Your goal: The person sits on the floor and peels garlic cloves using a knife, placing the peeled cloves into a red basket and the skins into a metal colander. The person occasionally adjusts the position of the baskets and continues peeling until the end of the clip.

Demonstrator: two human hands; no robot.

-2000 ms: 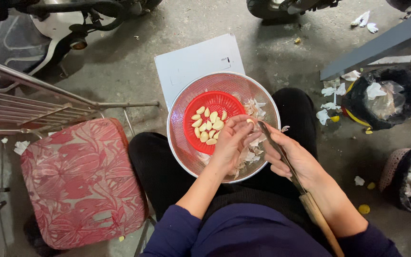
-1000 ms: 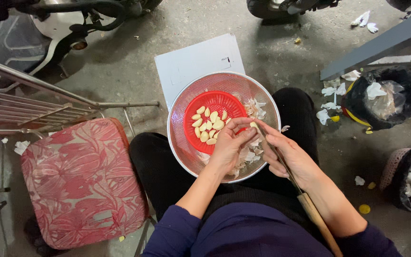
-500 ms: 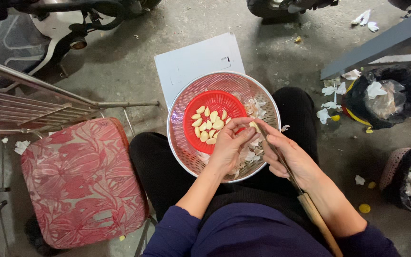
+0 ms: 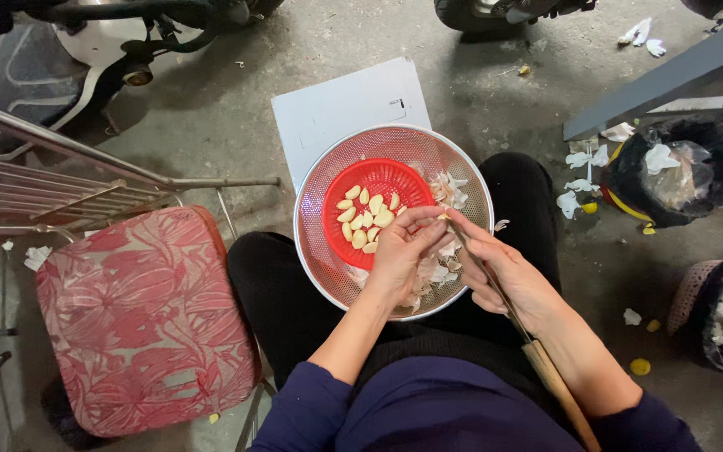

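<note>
Seen from above: lap in black trousers, with a wide round metal mesh colander (image 4: pixel 320 209) resting on it. Inside, toward the left, a small round red plastic basket (image 4: pixel 338 194) holding peeled pale-yellow garlic cloves (image 4: pixel 367 216). To the right, loose white papery garlic skins (image 4: pixel 448 191), partly covered by both hands. Left hand (image 4: pixel 402 255) curled over the colander's middle, fingertips pinched on something small, hidden by the fingers. Right hand (image 4: pixel 508 276) closed around a thin knife with a brown wooden handle (image 4: pixel 552 378); blade mostly hidden, tip meeting the left fingertips. Handle's end cut off at the bottom edge. At left, a red floral-patterned cushioned stool (image 4: pixel 144 322). At right, two black-lined rubbish baskets (image 4: pixel 675 172), the lower one cropped.
</note>
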